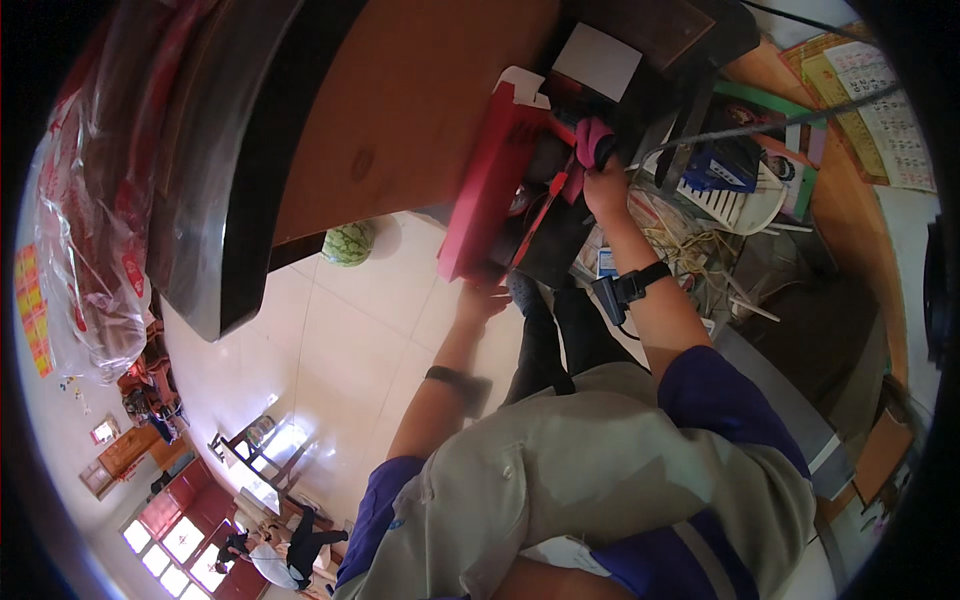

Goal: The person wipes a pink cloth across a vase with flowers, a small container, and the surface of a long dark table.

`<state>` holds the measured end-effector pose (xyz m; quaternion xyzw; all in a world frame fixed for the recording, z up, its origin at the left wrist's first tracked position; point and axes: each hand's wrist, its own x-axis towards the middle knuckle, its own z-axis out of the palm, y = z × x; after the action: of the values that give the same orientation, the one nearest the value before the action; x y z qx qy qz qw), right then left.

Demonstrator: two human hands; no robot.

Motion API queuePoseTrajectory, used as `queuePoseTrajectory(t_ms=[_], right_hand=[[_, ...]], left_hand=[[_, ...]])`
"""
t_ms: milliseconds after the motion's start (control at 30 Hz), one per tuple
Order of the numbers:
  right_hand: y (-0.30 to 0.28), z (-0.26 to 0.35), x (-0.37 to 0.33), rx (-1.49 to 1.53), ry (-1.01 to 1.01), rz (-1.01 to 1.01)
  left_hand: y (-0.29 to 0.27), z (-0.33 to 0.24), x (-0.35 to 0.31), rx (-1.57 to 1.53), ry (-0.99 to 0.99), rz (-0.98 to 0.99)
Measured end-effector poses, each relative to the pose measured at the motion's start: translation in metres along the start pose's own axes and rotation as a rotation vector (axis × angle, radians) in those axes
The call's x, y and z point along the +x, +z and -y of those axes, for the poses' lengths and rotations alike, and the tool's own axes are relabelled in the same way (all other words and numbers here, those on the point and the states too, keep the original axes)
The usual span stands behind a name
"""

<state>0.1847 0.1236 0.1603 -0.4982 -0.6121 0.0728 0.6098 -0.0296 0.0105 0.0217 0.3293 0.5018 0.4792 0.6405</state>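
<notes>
A long red box [475, 195] with a white flap at its far end stands open in front of me, beside a dark cabinet. My left hand [482, 300] is at the box's near lower end, its fingers curled against the edge and partly in shadow. Dark contents and a bright red strap-like piece [557, 184] show inside the box. To the right, my right hand [604, 188] is closed round a soft pink and black item [593, 140], whose kind I cannot make out. A black strap with a small device [620, 290] sits on my right forearm.
A watermelon [348, 243] lies on the tiled floor beside a big wooden panel [400, 110]. Tangled cords [690, 240], a blue box [722, 165] and a white rack [745, 205] crowd the right side. Another person [275, 562] is far off at lower left, near a low table [258, 485].
</notes>
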Motion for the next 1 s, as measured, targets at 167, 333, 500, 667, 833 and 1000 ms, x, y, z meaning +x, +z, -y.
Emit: queuePoseTrajectory(t_ms=[167,333,500,667,833,1000], right_hand=[[0.010,-0.014,0.019,-0.069,0.014,0.047],[0.022,-0.016,0.017,-0.385,-0.234,0.056],[0.012,-0.017,0.014,-0.269,-0.047,0.060],[0.019,-0.021,0.045,-0.379,0.014,0.109],[0.022,-0.032,0.052,-0.464,-0.111,0.094],[0.010,-0.007,0.025,-0.398,-0.001,0.158]], left_hand=[[-0.009,0.015,0.010,-0.045,0.073,0.044],[-0.013,0.018,0.017,0.096,0.109,0.077],[-0.017,0.018,0.017,0.108,0.120,0.045],[-0.010,-0.001,0.008,0.077,0.080,0.034],[-0.001,-0.005,0.005,0.142,0.108,0.008],[-0.048,0.036,0.021,0.250,0.230,0.101]])
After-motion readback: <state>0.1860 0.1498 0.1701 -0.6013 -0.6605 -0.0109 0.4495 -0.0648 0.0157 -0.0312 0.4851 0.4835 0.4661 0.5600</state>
